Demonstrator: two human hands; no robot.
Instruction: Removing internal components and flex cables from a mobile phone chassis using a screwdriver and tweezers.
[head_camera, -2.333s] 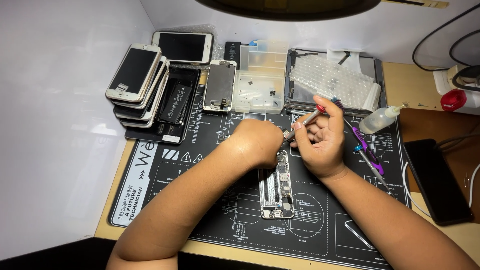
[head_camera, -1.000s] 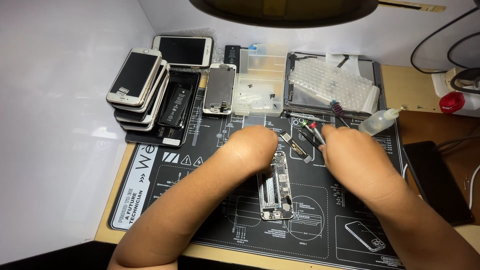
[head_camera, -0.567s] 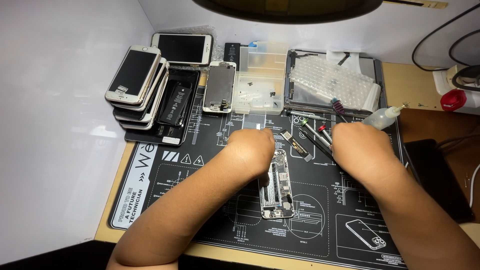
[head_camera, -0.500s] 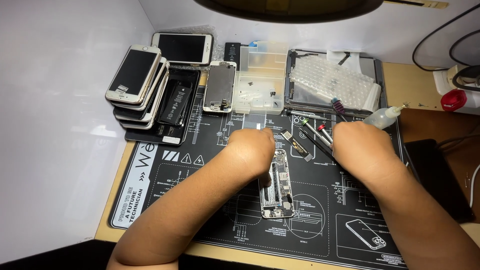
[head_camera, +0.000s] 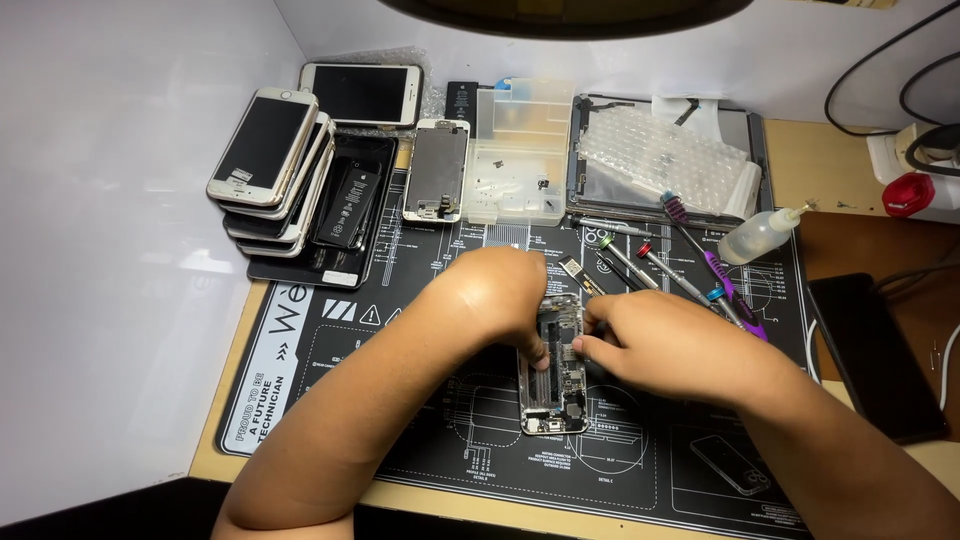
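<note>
We see the black repair mat (head_camera: 330, 330) bearing an opened phone (head_camera: 553, 385), its innards bare, at mid-mat. Our left hand (head_camera: 495, 295) curls over its top, hiding it; our right hand (head_camera: 665, 345) pinches something too small to tell. Screwdrivers (head_camera: 650, 265) lie just behind.

Bare hands (head_camera: 500, 295), sleeveless forearms

Opened phone chassis (head_camera: 556, 375), screen removed, lies flat on black repair mat (head_camera: 640, 470), long axis running away from viewer, bottom end nearest. Exposed interior shows metal frame, small boards and connectors. Upper part partly hidden under left hand (head_camera: 497, 296) and right hand (head_camera: 660, 343), fingertips of both touching its midsection.
</note>
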